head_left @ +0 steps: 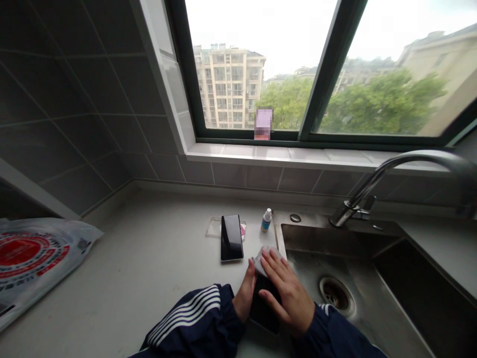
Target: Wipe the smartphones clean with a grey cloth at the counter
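My left hand grips the left edge of a dark smartphone, which is held low over the counter at the sink's edge. My right hand lies across the phone's upper part, pressing a grey cloth against it. The cloth hides the phone's top end. Just beyond my hands, a second black smartphone lies face up on the counter. Behind it is a clear phone case. A small white-capped dropper bottle stands upright to the right of the case.
A steel sink with a drain lies right of my hands, under a curved chrome faucet. A printed plastic bag lies on the counter's left side. Grey wall tiles and a window stand behind.
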Tool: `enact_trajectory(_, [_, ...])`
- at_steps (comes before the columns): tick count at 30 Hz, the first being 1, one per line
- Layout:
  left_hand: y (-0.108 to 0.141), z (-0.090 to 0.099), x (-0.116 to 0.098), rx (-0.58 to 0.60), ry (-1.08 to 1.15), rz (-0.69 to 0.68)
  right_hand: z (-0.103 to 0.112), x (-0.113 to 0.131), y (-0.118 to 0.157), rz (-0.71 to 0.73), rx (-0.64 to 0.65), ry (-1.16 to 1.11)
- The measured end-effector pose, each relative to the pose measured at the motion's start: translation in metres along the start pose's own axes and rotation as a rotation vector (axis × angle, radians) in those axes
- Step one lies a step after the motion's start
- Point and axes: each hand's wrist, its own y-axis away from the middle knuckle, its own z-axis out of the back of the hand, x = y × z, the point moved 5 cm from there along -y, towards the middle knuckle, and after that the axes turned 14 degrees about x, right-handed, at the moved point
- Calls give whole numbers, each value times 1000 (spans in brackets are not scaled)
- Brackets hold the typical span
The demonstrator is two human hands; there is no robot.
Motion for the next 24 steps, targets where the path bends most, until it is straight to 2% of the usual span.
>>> enact_trajectory(6, [0, -6, -4, 0, 10, 9, 0, -1, -1, -8, -22, -59])
enact_trajectory(13, [0, -4, -2, -39, 97, -3, -3, 4, 0, 13, -33, -111])
enact_trajectory(18, [2, -7, 4, 32, 190, 104, 2, 8, 1, 82, -77, -202])
enact_trajectory(24, [3, -4, 6, 6, 220, 149, 6, 8, 3, 131, -104, -245])
